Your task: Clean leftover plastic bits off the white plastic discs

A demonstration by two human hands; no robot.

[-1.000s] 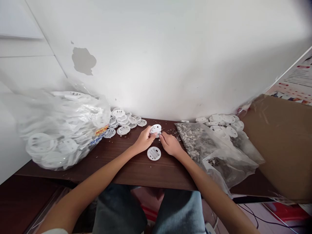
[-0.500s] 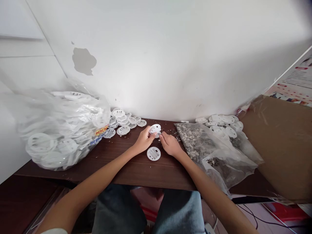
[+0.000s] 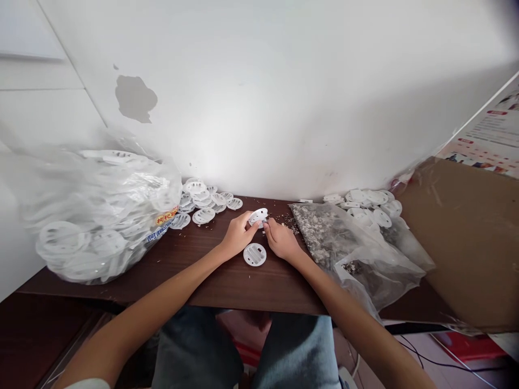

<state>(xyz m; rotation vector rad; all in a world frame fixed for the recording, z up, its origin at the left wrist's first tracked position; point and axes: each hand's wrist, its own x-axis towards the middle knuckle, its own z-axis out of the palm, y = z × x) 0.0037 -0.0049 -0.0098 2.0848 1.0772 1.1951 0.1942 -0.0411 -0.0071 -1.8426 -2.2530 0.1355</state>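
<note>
Between my two hands a round white slotted plastic disc point(image 3: 258, 215) is held tilted above the table. My left hand point(image 3: 238, 235) pinches it from the left side, thumb on the near edge. At its right edge my right hand point(image 3: 280, 237) has its fingers closed; whatever they grip is too small or hidden to name. A second white slotted disc point(image 3: 254, 254) lies flat on the dark table point(image 3: 251, 286) just below my hands. Loose small metal bits point(image 3: 290, 222) are scattered on the table right behind my right hand.
A big clear bag of white discs point(image 3: 101, 227) stands at the left, with a pile of discs point(image 3: 203, 199) beside it. To the right lie a plastic bag of small metal parts point(image 3: 324, 232), another pile of discs point(image 3: 371, 205) and a brown cardboard box point(image 3: 466, 243). A white wall point(image 3: 251, 108) rises behind.
The held disc is tipped slightly more edge-on. Both hands stay in nearly the same place, and the whole view has shifted a little.
</note>
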